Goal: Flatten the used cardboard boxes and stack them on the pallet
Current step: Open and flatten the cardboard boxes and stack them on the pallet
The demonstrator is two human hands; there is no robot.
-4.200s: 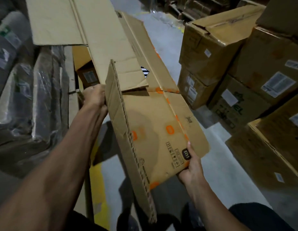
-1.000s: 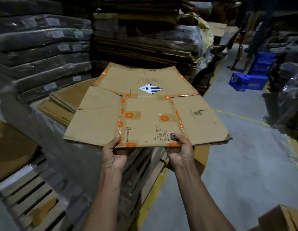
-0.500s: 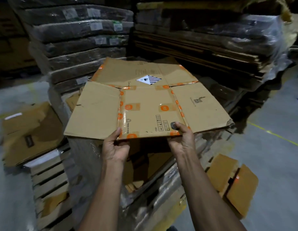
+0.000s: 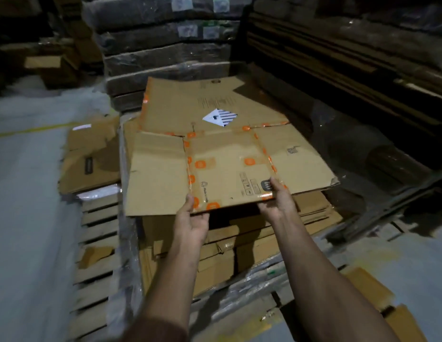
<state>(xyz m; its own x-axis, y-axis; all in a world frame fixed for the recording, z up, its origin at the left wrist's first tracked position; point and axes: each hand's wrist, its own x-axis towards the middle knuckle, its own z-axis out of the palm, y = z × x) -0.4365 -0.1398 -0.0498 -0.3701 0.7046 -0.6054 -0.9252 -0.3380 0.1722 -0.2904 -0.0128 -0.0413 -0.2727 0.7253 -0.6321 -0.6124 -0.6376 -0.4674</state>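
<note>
I hold a flattened cardboard box (image 4: 222,154) with orange tape and a black-and-white diamond label, level over a stack of flattened cardboard (image 4: 239,243). My left hand (image 4: 191,220) grips its near edge at the left of the taped panel. My right hand (image 4: 276,196) grips the same edge further right, thumb on top. The stack sits on a wooden pallet (image 4: 96,243) whose slats show at the left. The box's far flap reaches toward the wrapped bundles behind.
Shrink-wrapped bundles (image 4: 165,45) rise behind the pallet, and dark stacked material (image 4: 350,58) stands at the right. Another flattened box (image 4: 91,156) lies on the pallet's left side. Loose cardboard pieces (image 4: 378,299) lie on the grey floor at the lower right.
Earlier I was folding the box flat beside full cartons. Since then I have turned to the pallet and lowered the flat box closer over the stack, both hands still on its near edge.
</note>
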